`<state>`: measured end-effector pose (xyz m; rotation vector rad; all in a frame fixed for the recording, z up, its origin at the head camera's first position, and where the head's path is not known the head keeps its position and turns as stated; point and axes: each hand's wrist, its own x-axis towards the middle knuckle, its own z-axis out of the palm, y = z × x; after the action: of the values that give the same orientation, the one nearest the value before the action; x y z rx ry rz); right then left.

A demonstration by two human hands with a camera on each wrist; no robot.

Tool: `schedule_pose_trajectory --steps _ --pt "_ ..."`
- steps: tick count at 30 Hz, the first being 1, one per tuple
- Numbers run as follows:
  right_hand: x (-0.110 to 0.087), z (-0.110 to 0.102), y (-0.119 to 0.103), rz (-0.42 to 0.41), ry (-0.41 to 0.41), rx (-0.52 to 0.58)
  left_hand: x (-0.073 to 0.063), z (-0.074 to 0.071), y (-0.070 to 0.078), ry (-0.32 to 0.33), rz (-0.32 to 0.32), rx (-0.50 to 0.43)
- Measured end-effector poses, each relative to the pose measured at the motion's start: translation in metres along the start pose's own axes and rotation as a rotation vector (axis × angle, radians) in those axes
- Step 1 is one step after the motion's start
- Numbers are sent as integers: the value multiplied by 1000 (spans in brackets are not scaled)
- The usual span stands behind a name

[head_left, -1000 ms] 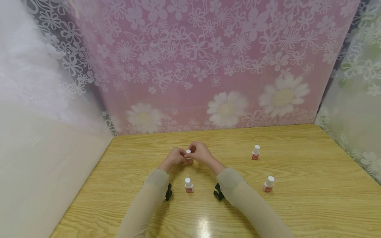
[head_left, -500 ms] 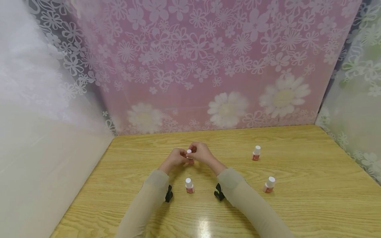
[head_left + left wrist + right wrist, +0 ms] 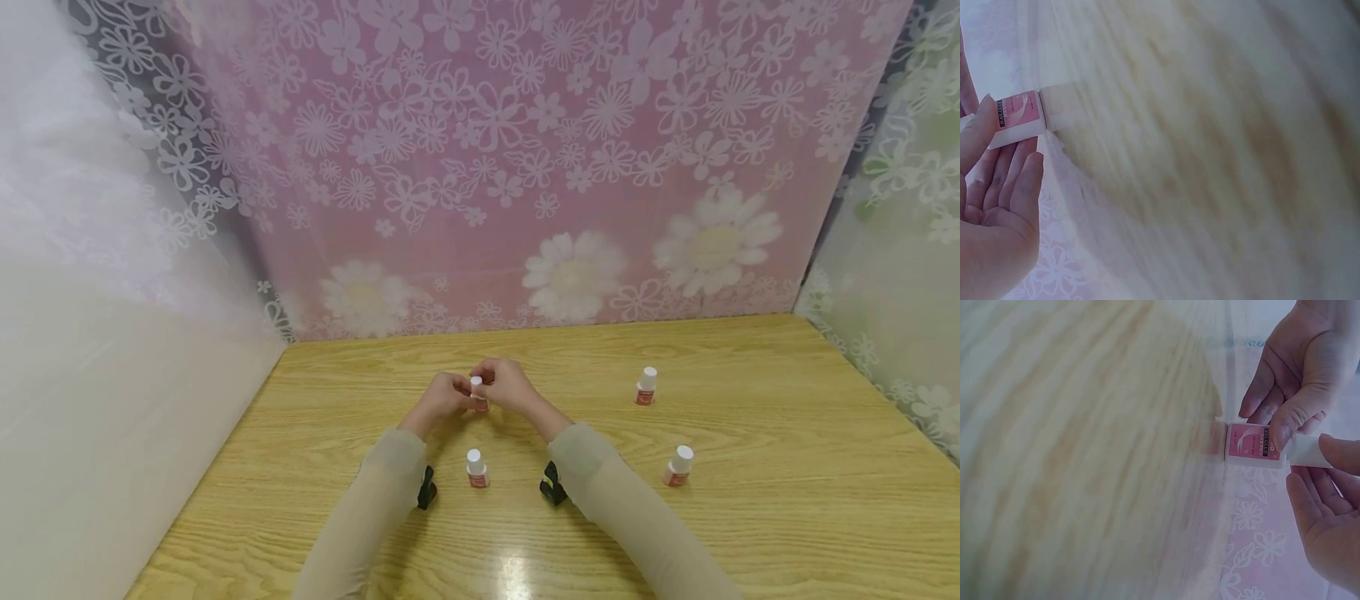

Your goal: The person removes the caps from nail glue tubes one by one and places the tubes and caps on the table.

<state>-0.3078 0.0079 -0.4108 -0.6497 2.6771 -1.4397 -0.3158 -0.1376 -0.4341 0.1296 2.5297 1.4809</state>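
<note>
A small white nail glue bottle [image 3: 481,406] with a pink label stands upright at the tabletop, between both hands. My left hand [image 3: 447,395] holds its body; in the left wrist view the thumb lies across the label of the bottle [image 3: 1021,116], with the fingers behind. My right hand [image 3: 507,387] pinches the white cap [image 3: 476,382]. From the right wrist, the cap [image 3: 1310,451] is seen still seated on the bottle's neck, with the right thumb against it. Nearer the body, between the forearms, stands a matching bottle [image 3: 477,470].
Two more matching bottles stand to the right, one farther back [image 3: 646,387] and another nearer [image 3: 678,467]. The wood-grain table [image 3: 300,467] is bounded by a pink flowered sheet [image 3: 465,267] behind and pale sheets at both sides. Dark wrist devices [image 3: 553,484] sit under the sleeves.
Both hands stay in place around the bottle. The right fingers shift slightly about the cap. The other bottles keep their places on the table.
</note>
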Motion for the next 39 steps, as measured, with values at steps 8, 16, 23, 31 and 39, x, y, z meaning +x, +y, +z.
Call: schedule_pose_trajectory --steps 8,16,23,31,39 --pt "2 0 -1 -30 12 -2 0 -2 1 9 17 43" --pt "2 3 1 47 44 -53 -1 -2 0 -18 19 32" --pt "2 3 0 46 58 -30 1 -2 -1 -15 15 20" --pt "1 2 1 0 33 -10 0 -2 -1 -1 10 18" --pt "0 2 2 -22 13 -7 1 -2 -2 -31 12 4"
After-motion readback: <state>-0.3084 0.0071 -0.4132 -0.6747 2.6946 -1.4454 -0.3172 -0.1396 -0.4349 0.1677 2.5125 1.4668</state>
